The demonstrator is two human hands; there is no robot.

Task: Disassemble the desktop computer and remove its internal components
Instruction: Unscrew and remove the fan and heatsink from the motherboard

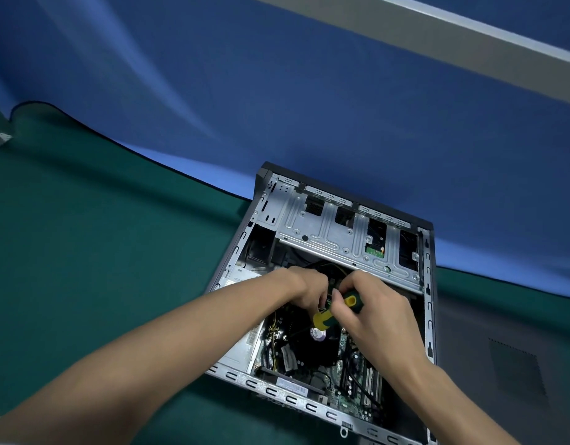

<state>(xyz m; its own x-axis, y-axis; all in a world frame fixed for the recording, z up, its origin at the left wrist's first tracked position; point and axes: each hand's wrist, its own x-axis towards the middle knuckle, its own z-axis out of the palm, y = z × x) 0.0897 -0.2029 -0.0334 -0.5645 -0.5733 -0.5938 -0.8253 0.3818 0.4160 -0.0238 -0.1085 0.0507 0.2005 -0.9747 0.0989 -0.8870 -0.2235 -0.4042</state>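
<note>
Both hands work inside open grey metal computer case (328, 284) on green tabletop (100, 252): right hand (370, 303) grips yellow-green screwdriver (336, 311), left hand (304, 289) pinches something unclear. Risk: tip slips, gouging green motherboard (351, 374).

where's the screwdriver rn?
Head view, centre-low: the yellow-and-green screwdriver is in the right hand, over the open computer case, just above the black CPU fan. The left hand is right beside it.
</note>
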